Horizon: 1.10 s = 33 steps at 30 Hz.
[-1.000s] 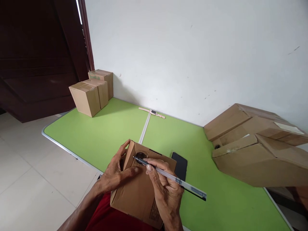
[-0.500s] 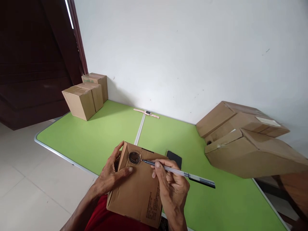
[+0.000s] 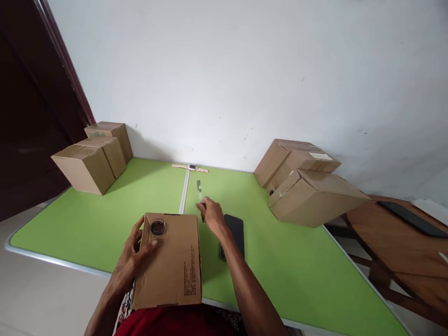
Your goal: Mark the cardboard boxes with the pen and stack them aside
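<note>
The left hand [image 3: 131,259] is partly curled and grasps the left edge of a cardboard box [image 3: 171,275], its thumb lying extended on the broad upper face, the tip just below a dark ring [image 3: 158,227] near that face's upper left corner; the other fingers go round the side and are mostly hidden by the box. The box sits over the person's lap at the near edge of the green worktop [image 3: 280,275], its face tilted up, with small dark print at the lower right. The right hand [image 3: 212,213] is well apart from the box's face, reaching forward over the worktop with its fingers closed together round a slim pen [image 3: 199,189]. One end of the pen points toward the wall [image 3: 196,84] and a dark end shows below the fingers; it is blurred, and whether it touches the worktop cannot be told. The right forearm passes over part of a dark phone [image 3: 234,233] lying flat. Beyond the hand, a watch [image 3: 192,167] with a pale strap lies stretched out near the wall, at the far end of a pale strip [image 3: 184,191]. More cartons stand at the left [image 3: 82,168] and right [image 3: 301,200].
</note>
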Motion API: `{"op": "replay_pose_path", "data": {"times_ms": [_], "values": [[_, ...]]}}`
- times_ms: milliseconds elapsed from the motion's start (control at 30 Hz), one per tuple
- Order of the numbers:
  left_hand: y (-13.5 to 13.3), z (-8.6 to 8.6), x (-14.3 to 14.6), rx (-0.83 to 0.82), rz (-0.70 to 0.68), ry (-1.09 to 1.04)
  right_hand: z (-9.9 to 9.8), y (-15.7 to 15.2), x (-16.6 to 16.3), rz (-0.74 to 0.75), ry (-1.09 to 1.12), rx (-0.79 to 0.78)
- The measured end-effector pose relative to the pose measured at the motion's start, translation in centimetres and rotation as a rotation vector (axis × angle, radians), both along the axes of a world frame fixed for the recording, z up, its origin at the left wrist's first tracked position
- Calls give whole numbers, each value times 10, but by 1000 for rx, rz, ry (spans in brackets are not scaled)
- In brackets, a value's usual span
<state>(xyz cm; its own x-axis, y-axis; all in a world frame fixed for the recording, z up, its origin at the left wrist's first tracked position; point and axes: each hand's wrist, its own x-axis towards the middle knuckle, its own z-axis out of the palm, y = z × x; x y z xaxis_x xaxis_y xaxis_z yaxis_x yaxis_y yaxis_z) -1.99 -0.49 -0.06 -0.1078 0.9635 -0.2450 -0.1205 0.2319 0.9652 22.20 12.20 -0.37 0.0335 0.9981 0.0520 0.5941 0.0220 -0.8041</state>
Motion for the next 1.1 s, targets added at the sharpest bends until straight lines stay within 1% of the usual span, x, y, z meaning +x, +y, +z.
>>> {"op": "replay_pose_path", "data": {"times_ms": [133, 233, 300, 400, 533, 600, 667, 733, 800, 900, 1000, 1100], "values": [[2, -2, -3, -37, 21, 0, -28, 6, -14, 11, -273, -160], [4, -6, 0, -50, 44, -30, -38, 11, -16, 38, -413, -256], [6, -10, 2, -57, 76, -49, -39, 13, -15, 50, -472, -275], [8, -17, 2, -79, 109, -63, -36, 9, -13, 59, -524, -264], [11, -23, -4, -105, 112, -72, -29, -13, -7, 35, -546, -202], [12, -25, -7, -121, 106, -60, -26, -30, 4, -23, -555, -169], [12, -27, -9, -132, 101, -37, -24, -49, 20, -141, -578, -165], [13, -29, -8, -135, 103, -23, -25, -68, 35, -287, -606, -213], [13, -31, -6, -128, 105, -38, -28, -83, 43, -384, -615, -284], [12, -33, -3, -100, 83, -67, -35, -94, 41, -415, -592, -337], [13, -35, -3, -99, 67, -75, -38, -92, 33, -422, -545, -354], [14, -38, -5, -115, 68, -64, -36, -87, 36, -428, -469, -379]]}}
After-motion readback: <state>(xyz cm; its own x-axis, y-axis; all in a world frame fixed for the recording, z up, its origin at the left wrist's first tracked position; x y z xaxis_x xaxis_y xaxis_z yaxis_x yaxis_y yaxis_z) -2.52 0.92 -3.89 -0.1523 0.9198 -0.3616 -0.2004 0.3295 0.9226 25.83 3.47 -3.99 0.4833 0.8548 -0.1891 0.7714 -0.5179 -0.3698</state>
